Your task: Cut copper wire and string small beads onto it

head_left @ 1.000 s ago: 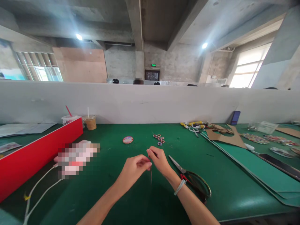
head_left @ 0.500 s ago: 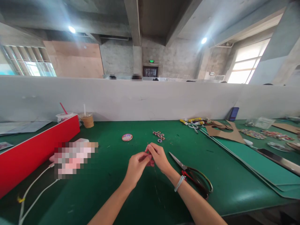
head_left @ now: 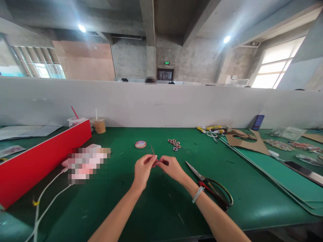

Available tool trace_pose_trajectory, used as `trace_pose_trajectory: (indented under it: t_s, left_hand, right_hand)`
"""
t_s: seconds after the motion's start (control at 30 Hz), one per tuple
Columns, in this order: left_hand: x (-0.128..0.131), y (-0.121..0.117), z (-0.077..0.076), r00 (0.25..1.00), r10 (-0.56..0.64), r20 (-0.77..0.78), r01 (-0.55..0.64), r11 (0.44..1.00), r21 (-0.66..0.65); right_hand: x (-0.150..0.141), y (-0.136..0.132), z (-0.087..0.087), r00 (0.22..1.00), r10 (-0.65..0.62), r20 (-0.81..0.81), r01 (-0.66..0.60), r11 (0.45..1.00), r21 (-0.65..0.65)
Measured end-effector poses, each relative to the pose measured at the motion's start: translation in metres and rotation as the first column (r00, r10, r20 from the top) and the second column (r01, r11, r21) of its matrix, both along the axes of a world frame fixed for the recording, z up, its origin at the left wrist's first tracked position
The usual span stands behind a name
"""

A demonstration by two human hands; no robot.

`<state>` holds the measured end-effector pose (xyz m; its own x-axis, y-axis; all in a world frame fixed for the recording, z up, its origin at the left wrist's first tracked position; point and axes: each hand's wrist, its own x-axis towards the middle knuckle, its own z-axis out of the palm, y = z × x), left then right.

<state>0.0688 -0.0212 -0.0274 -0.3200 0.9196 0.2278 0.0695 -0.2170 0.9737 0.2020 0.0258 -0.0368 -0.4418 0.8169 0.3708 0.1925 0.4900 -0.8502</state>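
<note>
A thin reddish strand [head_left: 152, 150] projects upward, slightly tilted, from the left hand's [head_left: 144, 168] pinch. The right hand [head_left: 171, 167] adjoins, fingertips narrowed; its hold cannot be determined. Beyond lie flower-like pieces [head_left: 177, 145]; scissors [head_left: 202, 177] rest rightward.

On my feed, a green tabletop [head_left: 151, 215] carries large scissors [head_left: 203, 178], a round printed disc [head_left: 140, 144], small patterned rings [head_left: 178, 145], a brown drink cup [head_left: 99, 126], yellow markers [head_left: 213, 128] and teal sheets [head_left: 267, 169].
</note>
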Motion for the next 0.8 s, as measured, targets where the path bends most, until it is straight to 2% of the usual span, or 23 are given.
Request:
trace_pose_trajectory:
  t_s: [0.2,0.47,0.57,0.7,0.8]
  left_hand:
    - [0.001,0.001,0.001,0.993,0.017,0.115,-0.014,0.999,-0.030]
    - [0.000,0.001,0.000,0.996,0.022,0.092,-0.020,1.000,-0.020]
    - [0.001,-0.001,0.000,0.999,-0.009,0.042,0.009,1.000,-0.014]
    - [0.008,-0.006,0.000,0.993,-0.103,-0.063,0.102,0.995,-0.017]
    - [0.014,-0.008,-0.002,0.978,-0.142,-0.154,0.141,0.990,-0.021]
  right_hand:
    - [-0.002,-0.001,-0.006,0.995,0.092,-0.033,-0.094,0.991,-0.093]
    - [-0.003,-0.004,-0.006,0.992,0.121,-0.021,-0.123,0.983,-0.136]
    - [0.001,-0.004,0.002,0.999,0.051,-0.011,-0.051,0.998,-0.046]
    - [0.008,0.001,0.010,0.983,-0.121,-0.141,0.124,0.992,0.013]
    - [0.009,0.004,0.009,0.976,-0.135,-0.169,0.140,0.990,0.021]
